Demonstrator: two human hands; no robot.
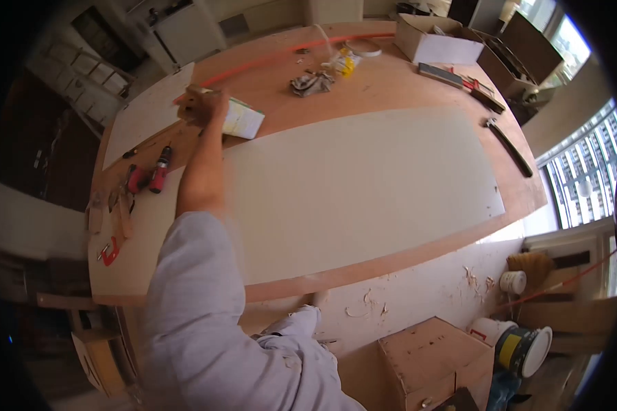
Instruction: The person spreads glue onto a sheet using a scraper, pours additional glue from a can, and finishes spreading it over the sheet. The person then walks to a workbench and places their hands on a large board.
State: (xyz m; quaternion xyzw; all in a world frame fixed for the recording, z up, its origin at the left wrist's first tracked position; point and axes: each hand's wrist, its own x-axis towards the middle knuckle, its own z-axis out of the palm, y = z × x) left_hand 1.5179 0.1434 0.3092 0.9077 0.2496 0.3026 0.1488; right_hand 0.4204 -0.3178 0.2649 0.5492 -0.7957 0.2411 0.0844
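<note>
My left hand (208,109) reaches far across the table, its fingers closed at the left end of a white box-like container (245,120) with a green and yellowish label. The container lies tilted above the far edge of a large white panel (363,185). What is inside it does not show. My right hand (314,299) is low by the table's near edge, small and blurred, with its fingers not readable. To the left of my left forearm lie a red cordless drill (160,170) and a red clamp (108,252).
The wooden table (281,290) carries a crumpled rag (312,83), a tape roll (363,48), a hammer (509,147) and a white cardboard box (437,41). A wooden box (435,356) and a bucket (528,349) stand at the lower right. Shavings (367,305) litter the floor.
</note>
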